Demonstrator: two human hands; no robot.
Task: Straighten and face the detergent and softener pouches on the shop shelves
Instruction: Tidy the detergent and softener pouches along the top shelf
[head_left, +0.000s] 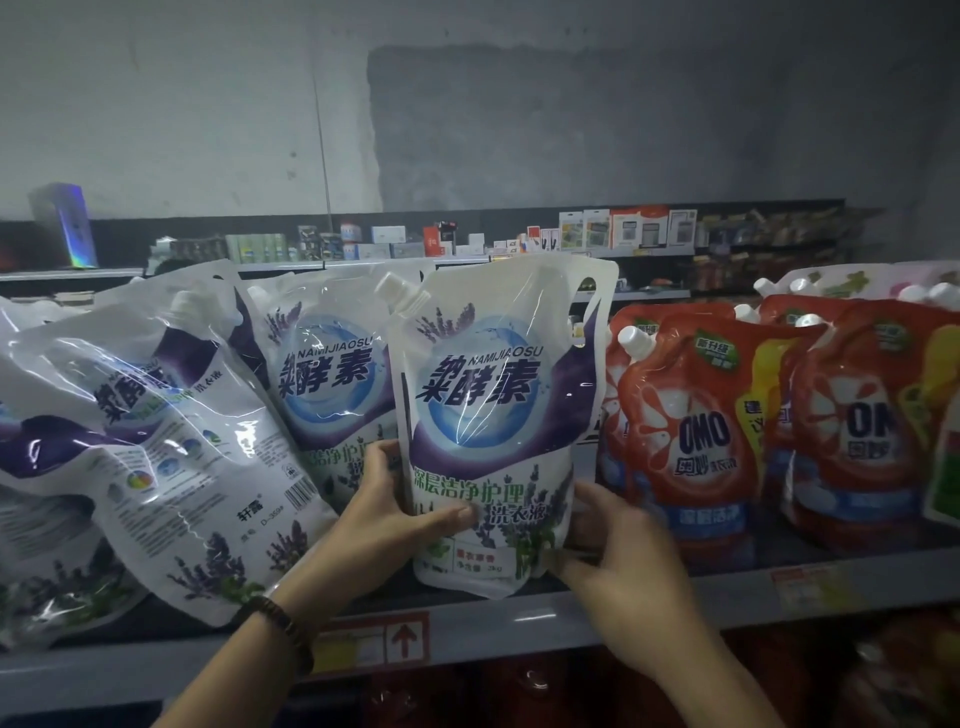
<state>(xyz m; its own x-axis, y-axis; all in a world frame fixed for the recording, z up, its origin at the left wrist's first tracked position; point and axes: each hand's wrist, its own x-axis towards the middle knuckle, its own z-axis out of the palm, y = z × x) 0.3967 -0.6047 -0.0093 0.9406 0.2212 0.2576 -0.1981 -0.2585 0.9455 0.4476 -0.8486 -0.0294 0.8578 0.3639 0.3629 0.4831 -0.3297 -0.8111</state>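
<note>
Your left hand (387, 506) and right hand (618, 561) grip the white lavender detergent pouch (493, 415), upright and faced at the shelf (519, 618) front; the slumped pouches (156, 441) leftward remain unstraightened.

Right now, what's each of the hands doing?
Left hand: closed on the upright white lavender pouch, lower left edge.
Right hand: closed on the same pouch, lower right corner.

- Leftmost white pouch (31, 519): cut off by the left frame edge.
- Second lavender pouch (324, 384): lower right hidden behind the front pouch (493, 415) and the left hand (384, 514).
- Right-hand red pouch (862, 431): cut by the right edge.
- Boxes on the far shelf (519, 239): too small to read.
- Shelf price label (800, 587): blurred.
</note>
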